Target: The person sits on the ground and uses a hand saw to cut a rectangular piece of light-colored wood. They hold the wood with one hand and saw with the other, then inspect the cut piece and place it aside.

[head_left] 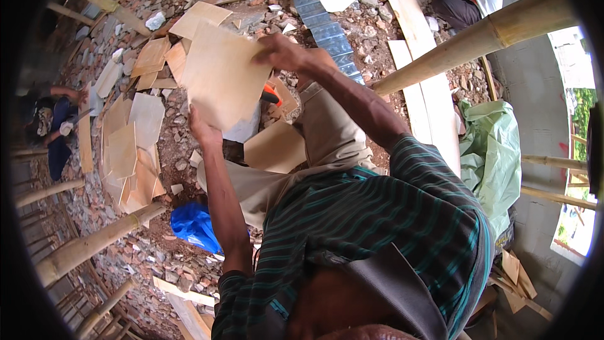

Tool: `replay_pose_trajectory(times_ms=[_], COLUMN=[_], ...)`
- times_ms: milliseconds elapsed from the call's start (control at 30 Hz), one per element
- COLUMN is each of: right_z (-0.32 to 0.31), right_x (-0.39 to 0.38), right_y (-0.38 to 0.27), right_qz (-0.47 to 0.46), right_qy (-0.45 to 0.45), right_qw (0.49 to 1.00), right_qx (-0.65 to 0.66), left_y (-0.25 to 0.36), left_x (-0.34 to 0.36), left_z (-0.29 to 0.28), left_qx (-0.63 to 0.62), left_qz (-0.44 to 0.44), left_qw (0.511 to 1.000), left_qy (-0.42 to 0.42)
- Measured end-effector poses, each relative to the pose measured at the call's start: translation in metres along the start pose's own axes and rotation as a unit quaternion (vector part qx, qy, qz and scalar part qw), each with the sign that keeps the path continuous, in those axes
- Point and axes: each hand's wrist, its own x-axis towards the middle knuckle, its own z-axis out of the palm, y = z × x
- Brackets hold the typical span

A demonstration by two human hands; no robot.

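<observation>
Between my two hands I hold up a light-brown plywood sheet (223,72), roughly four-sided and tilted. My left hand (204,127) grips its lower edge near the left corner. At the upper right edge, my right hand (283,53) has its fingers closed on the board; it is a little blurred. Below the sheet, an orange-and-black tool handle (272,96) shows partly, its kind hidden. Another plywood piece (275,146) lies by my legs. Behind the held sheet are more plywood offcuts (151,56).
Broken brick rubble (176,170) covers the ground. Bamboo poles (465,50) slant in at right and left. A pile of plywood pieces (123,151), a blue plastic bag (194,223), a ridged metal strip (318,22) and a green sheet (491,157) lie around me. Two other people are nearby.
</observation>
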Motion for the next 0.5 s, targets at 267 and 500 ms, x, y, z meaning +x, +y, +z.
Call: replay_pose_trajectory(times_ms=[267,500], right_z=[-0.19,-0.226], right_x=[0.005,0.041], right_y=[0.063,0.175], right_qz=[0.021,0.085], right_qy=[0.458,0.406], right_qw=[0.835,0.812], right_qx=[-0.306,-0.411], left_y=[-0.094,-0.128], left_x=[0.004,-0.001], left_z=[0.002,-0.018], left_qx=[0.634,0.676], left_qz=[0.11,0.258], left_qw=[0.739,0.668], left_qy=[0.199,0.174])
